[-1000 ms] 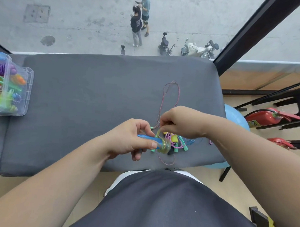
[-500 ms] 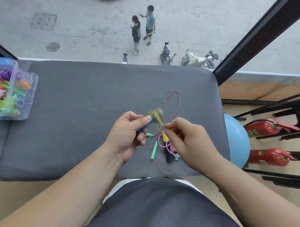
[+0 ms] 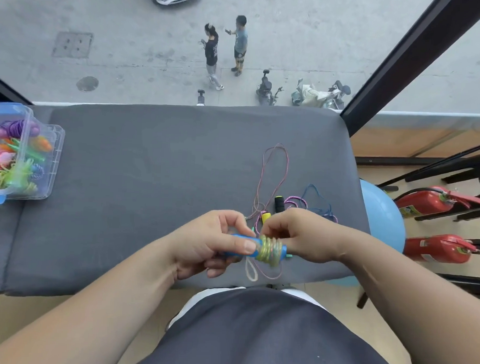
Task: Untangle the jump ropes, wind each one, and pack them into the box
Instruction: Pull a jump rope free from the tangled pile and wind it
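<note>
Left hand (image 3: 209, 243) grips smooth blue plastic handle (image 3: 237, 238); right hand (image 3: 299, 238) pinches glossy yellow-green rope (image 3: 269, 249) coiled round it (tight translucent rings) over grey fabric cushion's (image 3: 151, 192) near edge. Thin loose cords (image 3: 274, 169) toward right edge; clear plastic box (image 3: 47, 161) at left edge.

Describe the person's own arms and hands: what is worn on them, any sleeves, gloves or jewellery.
Both arms are bare. No sleeve shows on the left forearm or the right forearm as far as the frame edge. The left hand and the right hand wear no gloves, and no ring, watch or bracelet is visible on either.
</note>
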A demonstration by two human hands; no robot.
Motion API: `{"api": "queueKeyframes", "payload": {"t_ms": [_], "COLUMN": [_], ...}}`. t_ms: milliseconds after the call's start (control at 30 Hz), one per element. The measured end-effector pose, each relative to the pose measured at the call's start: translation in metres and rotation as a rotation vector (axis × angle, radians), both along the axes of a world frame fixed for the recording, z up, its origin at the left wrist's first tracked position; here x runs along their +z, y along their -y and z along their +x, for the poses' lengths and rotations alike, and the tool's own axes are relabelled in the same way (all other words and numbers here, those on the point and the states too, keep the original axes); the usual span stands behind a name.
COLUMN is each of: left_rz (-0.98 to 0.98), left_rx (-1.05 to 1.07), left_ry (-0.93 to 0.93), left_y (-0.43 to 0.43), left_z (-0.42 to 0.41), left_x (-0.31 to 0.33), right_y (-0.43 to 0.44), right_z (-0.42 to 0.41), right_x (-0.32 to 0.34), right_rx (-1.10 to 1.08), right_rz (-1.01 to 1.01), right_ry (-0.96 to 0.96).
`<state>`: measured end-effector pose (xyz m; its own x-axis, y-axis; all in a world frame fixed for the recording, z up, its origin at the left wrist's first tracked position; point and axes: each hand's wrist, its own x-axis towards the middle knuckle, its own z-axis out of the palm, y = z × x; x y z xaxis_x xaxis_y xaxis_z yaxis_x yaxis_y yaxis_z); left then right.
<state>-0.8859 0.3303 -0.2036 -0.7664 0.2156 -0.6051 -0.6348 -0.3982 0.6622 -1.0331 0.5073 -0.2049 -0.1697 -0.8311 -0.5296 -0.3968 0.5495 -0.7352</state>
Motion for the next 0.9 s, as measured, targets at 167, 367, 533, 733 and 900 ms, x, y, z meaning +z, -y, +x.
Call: {"api": "queueKeyframes", "payload": {"t_ms": [167,367,533,733,900], "left_rz": [-0.368,-0.744,-0.546,-0.293,-0.224], "left_rx": [-0.119,-0.02,0.361,0.564,0.734], "left_ry": [0.009,0.028,0.057,0.151,0.227], "left_y": [-0.001,-0.014,-0.001,-0.009,0.003], "left_z": [-0.008,-0.02,-0.027,-0.038,-0.046], "left_x": [-0.005,-0.011,-0.012,-0.014,-0.016], "right_y": [0.023,0.046,0.049,0.034,0.018], "right_z": [-0.013,0.01,0.016,0.024,0.034], "right_x": [0.008,0.005,0.008,0.006,-0.003], "right_rx": [0.03,-0.141,-0.408,-0.539,-0.515], "right_rz": [0.125,0.114,-0.046,-0.237,-0.295], "right_ry": [-0.184,-0.386,-0.349,-0.442,-0.441]}}
